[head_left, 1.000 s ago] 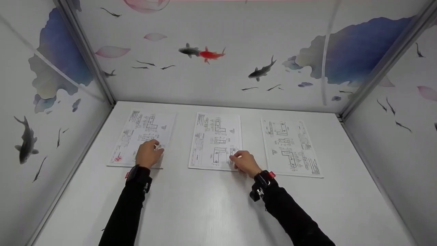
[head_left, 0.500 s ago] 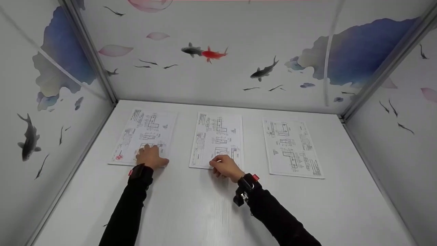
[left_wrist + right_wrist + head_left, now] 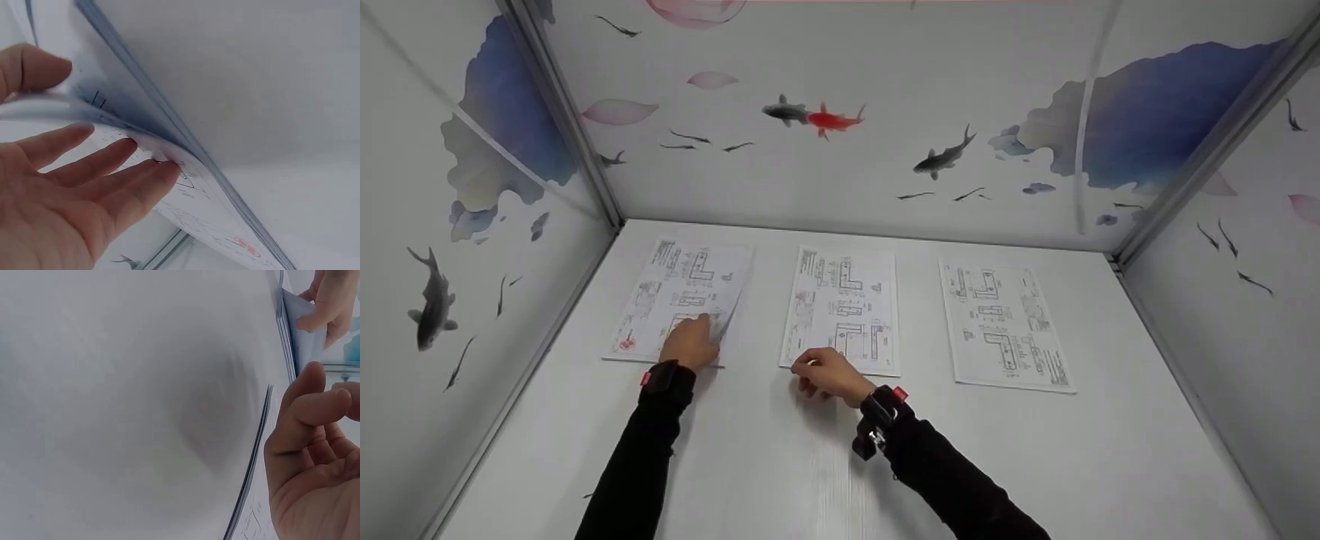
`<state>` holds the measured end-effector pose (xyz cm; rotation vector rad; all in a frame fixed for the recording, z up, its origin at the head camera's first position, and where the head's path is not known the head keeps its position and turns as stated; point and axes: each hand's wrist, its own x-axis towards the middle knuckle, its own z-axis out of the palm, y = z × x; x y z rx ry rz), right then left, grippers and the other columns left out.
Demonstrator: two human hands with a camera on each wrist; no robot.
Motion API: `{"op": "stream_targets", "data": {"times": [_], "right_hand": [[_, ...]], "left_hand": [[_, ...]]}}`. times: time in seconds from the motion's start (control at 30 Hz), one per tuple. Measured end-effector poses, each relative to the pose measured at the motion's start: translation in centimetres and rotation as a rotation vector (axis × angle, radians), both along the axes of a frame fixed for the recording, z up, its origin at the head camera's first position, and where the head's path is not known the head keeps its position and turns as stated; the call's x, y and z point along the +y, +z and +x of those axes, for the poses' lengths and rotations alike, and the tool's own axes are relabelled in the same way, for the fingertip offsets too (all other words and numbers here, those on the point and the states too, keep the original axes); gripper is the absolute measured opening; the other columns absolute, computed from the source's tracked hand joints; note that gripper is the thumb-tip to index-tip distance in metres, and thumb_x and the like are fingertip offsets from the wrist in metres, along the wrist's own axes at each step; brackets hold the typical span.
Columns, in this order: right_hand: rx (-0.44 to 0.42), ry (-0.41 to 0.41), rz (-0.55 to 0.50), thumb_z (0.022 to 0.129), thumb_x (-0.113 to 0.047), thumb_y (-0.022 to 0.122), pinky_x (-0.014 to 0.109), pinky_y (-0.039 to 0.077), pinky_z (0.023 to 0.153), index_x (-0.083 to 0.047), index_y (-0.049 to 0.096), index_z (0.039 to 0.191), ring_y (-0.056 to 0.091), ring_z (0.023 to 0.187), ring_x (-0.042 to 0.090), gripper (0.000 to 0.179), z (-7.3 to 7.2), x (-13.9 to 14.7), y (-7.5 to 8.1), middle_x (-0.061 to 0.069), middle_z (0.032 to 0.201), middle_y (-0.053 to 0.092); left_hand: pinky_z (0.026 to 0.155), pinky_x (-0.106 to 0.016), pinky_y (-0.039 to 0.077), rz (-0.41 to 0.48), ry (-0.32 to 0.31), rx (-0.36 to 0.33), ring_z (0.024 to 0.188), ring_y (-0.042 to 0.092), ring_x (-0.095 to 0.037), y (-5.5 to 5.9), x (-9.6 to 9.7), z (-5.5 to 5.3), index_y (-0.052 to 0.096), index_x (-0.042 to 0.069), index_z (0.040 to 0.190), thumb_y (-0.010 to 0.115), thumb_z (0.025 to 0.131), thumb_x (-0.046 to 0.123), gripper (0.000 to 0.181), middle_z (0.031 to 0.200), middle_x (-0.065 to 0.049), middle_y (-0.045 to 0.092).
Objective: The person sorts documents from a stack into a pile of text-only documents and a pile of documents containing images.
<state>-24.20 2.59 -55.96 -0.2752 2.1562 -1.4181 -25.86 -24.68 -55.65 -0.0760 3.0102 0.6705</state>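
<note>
Fingers (image 3: 320, 408) of my right hand (image 3: 830, 375) are loosely curled and grip nothing; I have them by the near left corner of the middle paper stack (image 3: 847, 307), and I cannot tell whether they touch it. Underneath is the white worktop (image 3: 757, 465), where my hand throws a soft shadow.

A little farther off, my left hand (image 3: 690, 345) pinches the top sheet (image 3: 682, 262) of the left paper stack (image 3: 145, 84), thumb (image 3: 48, 70) on one side and the other fingers nearly straight on the opposite side. I have the sheet's right edge bent up, near its near right corner, with a shaded gap beneath; I can't make out whether it is one page or several. A red mark (image 3: 627, 344) sits near the page's near left corner.

All three stacks lie in a row, well apart from one another, printed with technical drawings of L-shaped parts. Lines on the right paper stack (image 3: 1005, 322) run the other way up from those on the middle one.

Beyond the worktop rises a white back wall (image 3: 840, 199), painted with a dark fish (image 3: 785, 111) touching a red fish (image 3: 836, 120), another grey fish (image 3: 943, 157), pink petals (image 3: 620, 112) and a large blue leaf (image 3: 1155, 112). Grey metal strips (image 3: 559, 105) run up both corners.
</note>
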Motion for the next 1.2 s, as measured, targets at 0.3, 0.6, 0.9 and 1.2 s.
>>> {"op": "stream_targets", "data": {"times": [0.3,0.6,0.9,1.2], "right_hand": [[-0.090,0.098,-0.124,0.097,-0.024,0.060,0.029,0.054,0.060,0.000,0.064,0.117,0.071,0.081,0.023,0.031,0.6,-1.9,-0.7,0.012,0.096,0.071],[-0.276,0.162,-0.313,0.099,-0.028,0.056,0.044,0.053,0.091,-0.022,0.029,0.154,0.053,0.129,0.032,0.062,1.4,-5.2,-1.0,0.015,0.155,0.035],[-0.266,0.176,-0.274,0.102,-0.032,0.050,0.043,0.053,0.091,-0.022,0.025,0.156,0.047,0.136,0.029,0.061,1.5,-5.7,-1.0,0.010,0.162,0.023],[-0.280,0.166,-0.280,0.102,-0.026,0.049,0.042,0.051,0.095,-0.015,0.028,0.155,0.043,0.138,0.028,0.058,1.6,-5.8,-0.9,0.011,0.160,0.029]], "left_hand": [[0.059,-0.051,0.051,-0.107,0.041,0.130,0.070,0.066,-0.037,0.6,0.8,1.2,0.061,-0.008,0.087,0.053,0.092,-0.003,0.011,0.079,-0.025,0.066],[0.062,-0.041,0.046,-0.020,0.067,0.001,0.070,0.059,-0.026,1.3,2.4,2.2,0.069,0.000,0.102,0.047,0.101,0.040,0.046,0.088,-0.015,0.070],[0.082,-0.061,0.046,-0.099,0.334,0.073,0.101,0.056,-0.050,-0.2,-1.1,2.2,0.060,-0.008,0.117,0.060,0.092,0.048,0.061,0.110,-0.033,0.060],[0.084,-0.063,0.045,-0.088,0.449,-0.047,0.109,0.048,-0.053,-1.3,-3.0,2.6,0.051,-0.007,0.120,0.065,0.085,0.056,0.073,0.113,-0.037,0.050]]}}
